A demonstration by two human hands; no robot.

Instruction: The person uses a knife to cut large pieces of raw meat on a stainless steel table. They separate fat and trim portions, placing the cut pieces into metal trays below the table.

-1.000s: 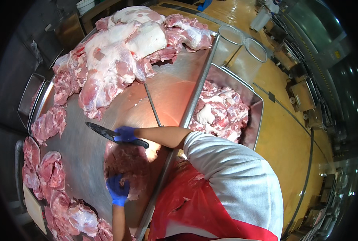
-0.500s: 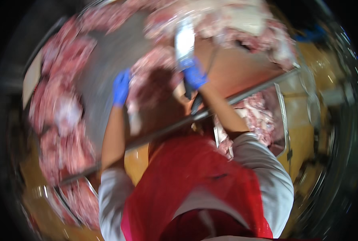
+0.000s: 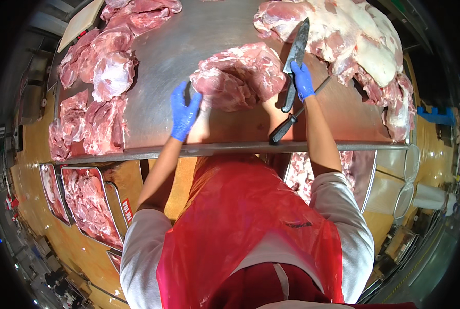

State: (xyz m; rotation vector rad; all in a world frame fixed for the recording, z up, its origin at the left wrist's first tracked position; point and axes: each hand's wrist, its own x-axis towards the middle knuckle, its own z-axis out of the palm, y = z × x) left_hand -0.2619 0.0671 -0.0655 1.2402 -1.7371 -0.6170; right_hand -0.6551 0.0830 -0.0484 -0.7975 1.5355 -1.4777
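Observation:
My left hand (image 3: 184, 112), in a blue glove, is open with thumb and fingers apart at the left edge of a large piece of raw meat (image 3: 240, 77). The meat lies folded on the steel table (image 3: 163, 67). At its right side my right hand (image 3: 302, 82), also gloved in blue, grips a knife (image 3: 296, 47) where blade and black handle meet. The blade points away from me, its tip in front of the far-right meat; most of the handle shows beside the palm. A sharpening steel (image 3: 282, 129) with a black handle lies slantwise under my right wrist.
Several meat cuts (image 3: 106, 67) line the table's left side. A pile of fatty meat (image 3: 364, 36) covers the far right. Below the raised front edge (image 3: 230, 149) stand a meat-filled tray (image 3: 88, 198) on the left and a bin (image 3: 364, 175) on the right.
The view has turned and steadied. My left hand has gone from fingers together to spread. The knife stays with my right hand, and more of its handle shows.

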